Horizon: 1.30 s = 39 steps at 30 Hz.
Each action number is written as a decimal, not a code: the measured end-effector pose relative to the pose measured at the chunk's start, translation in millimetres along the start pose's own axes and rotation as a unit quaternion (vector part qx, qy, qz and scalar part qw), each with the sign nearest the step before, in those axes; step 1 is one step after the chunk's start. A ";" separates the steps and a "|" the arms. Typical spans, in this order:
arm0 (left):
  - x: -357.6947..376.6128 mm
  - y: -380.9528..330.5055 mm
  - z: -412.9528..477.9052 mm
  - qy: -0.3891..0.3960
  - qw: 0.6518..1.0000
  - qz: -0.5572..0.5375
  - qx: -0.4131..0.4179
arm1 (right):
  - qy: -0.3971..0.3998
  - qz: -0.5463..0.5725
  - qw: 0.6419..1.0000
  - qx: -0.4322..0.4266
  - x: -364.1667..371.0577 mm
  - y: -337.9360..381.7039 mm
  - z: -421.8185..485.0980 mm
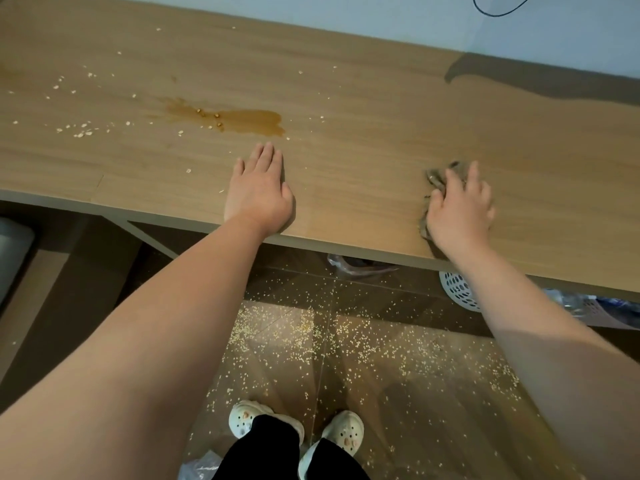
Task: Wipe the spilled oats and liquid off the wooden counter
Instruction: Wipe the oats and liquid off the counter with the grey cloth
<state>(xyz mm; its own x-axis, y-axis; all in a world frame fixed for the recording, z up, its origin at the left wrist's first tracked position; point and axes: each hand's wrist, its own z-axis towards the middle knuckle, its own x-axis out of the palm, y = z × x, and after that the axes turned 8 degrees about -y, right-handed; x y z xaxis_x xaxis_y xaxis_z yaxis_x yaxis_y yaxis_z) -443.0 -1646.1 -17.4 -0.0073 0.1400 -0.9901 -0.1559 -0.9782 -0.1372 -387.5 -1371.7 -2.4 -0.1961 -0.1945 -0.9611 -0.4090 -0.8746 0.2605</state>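
Head view: nearest, two pale perforated shoes (298,427) are seen on a glossy dark tiled floor (433,427), over which floor oats (346,334) are thickly scattered. A white plastic basket (457,289) with a lattice wall is partly hidden under the counter (381,140), a long slab of light wood-grain laminate with a straight front edge.

Just behind that edge, the left hand (259,192) is laid flat, palm down, fingers straight and held together, pointing away from the person; nothing is held by it. Well to its right, the right hand (459,209) is clawed over a cloth (437,178), the bent, spread fingers gripping it against the wood. The cloth is grey-brown, crumpled and limp; what shows of it runs from the front edge towards the back, along the hand's left side.

Farther back, just beyond the left fingertips, the liquid (242,119) lies as a thin, shiny brown puddle. Its long axis runs left to right along the counter, broader at the right end, smeared at the left, with a few soaked flakes in it. Dry oats (83,131) are strewn left of it as small pale flakes.

At the back, a plain pale wall (381,15) is met, crossed by a dark looped cable (498,12).
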 end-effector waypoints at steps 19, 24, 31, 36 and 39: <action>0.5 1.8 3.3 0.025 1.000 0.004 -0.005 | 0.043 -0.038 0.985 -0.165 34.8 61.6 45.3; -2.4 0.9 3.5 0.036 0.999 0.008 -0.004 | 0.063 0.013 0.959 -0.276 38.1 65.8 14.7; -5.3 0.3 3.3 0.043 0.999 0.007 -0.006 | 0.007 0.010 0.996 -0.093 27.7 29.2 41.5; -8.1 -1.0 3.5 0.056 0.998 0.001 -0.003 | 0.052 -0.029 0.984 -0.169 43.1 86.3 -12.6; -8.1 -1.0 3.4 0.063 0.998 0.007 -0.002 | 0.138 -0.061 0.948 -0.281 24.7 71.3 -7.2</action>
<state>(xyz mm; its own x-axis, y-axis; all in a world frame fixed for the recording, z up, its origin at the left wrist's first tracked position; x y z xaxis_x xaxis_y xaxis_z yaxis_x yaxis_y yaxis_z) -446.1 -1645.7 -9.2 0.1143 0.1053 -0.9879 -0.1532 -0.9806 -0.1222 -415.1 -1442.1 -8.2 0.0948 -0.1181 -0.9885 0.1399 -0.9815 0.1307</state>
